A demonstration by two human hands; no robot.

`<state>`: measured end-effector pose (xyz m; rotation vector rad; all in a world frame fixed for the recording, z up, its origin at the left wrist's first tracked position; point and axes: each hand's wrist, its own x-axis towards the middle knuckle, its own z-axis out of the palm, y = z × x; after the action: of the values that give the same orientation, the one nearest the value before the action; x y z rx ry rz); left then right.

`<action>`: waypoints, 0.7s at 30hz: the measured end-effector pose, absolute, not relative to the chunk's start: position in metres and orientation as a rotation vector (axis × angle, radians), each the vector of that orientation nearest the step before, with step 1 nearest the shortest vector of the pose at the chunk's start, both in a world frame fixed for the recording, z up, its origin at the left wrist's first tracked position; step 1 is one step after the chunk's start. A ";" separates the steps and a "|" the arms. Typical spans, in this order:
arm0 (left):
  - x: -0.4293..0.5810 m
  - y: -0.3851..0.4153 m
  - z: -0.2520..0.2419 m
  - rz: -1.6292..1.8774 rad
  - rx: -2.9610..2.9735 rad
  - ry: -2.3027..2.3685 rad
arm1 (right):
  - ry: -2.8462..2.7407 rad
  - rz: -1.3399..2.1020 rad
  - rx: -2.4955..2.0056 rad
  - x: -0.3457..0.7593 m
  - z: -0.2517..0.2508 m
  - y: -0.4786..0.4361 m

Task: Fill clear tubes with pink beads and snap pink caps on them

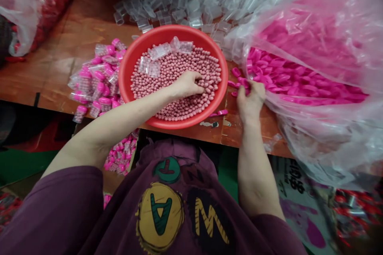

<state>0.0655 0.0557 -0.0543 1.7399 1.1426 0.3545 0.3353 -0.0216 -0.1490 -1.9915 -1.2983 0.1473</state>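
My left hand (189, 84) reaches into a red basin (125, 105) of small pink beads (167, 103). Its thumb and fingers are curled together among the beads at the right side; what they hold is hard to make out. Several clear plastic containers (160, 51) lie on top of the beads. To the right of the basin, my right hand (251, 97) has its fingertips closed on a bright pink cap (243, 83), beside other loose caps on the table. A clear plastic bag (314, 53) full of such caps lies open just right of that hand.
Filled containers with pink caps (97, 79) are heaped left of the basin. Empty clear containers (191, 0) pile up behind it. A bag of red pieces (42, 4) stands at far left on the wooden table (60, 63). More filled containers (122, 153) sit below the edge.
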 end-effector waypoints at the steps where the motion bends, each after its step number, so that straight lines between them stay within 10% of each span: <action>1: 0.060 0.057 -0.049 0.408 1.569 1.095 | -1.243 0.179 -1.900 0.339 -0.148 -0.019; 21: -0.025 -0.015 -0.026 0.674 0.647 0.734 | -1.436 0.981 -1.218 0.188 -0.029 -0.008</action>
<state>-0.0250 -0.0145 -0.0255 0.6474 0.7343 0.6741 0.1879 -0.0077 -0.0289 -1.2184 -1.4357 0.9811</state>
